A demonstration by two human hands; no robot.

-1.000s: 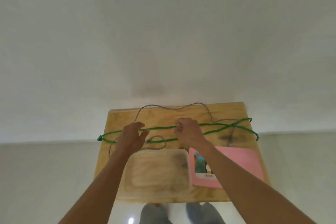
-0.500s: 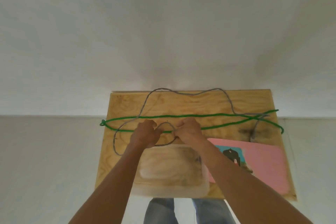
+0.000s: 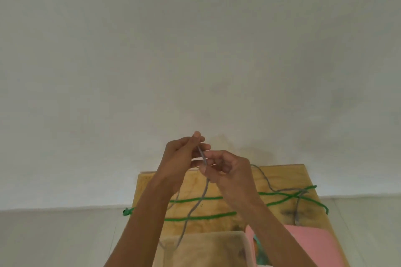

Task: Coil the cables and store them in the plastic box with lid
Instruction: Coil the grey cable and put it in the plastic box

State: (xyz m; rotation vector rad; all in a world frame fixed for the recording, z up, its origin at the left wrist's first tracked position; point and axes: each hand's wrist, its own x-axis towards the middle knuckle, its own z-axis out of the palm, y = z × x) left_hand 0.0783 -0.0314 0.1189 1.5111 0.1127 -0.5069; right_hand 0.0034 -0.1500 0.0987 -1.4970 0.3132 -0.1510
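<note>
Both the left hand [image 3: 181, 158] and the right hand [image 3: 227, 168] pinch the grey cable [image 3: 202, 155] between closed fingertips, its slack trailing toward six o'clock over the green cable [image 3: 195, 199].

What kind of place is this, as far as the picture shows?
Probably a plain indoor room used as a simple workspace: a small plywood table stands against a bare white wall on a pale tiled floor. Nothing shows more.
</note>
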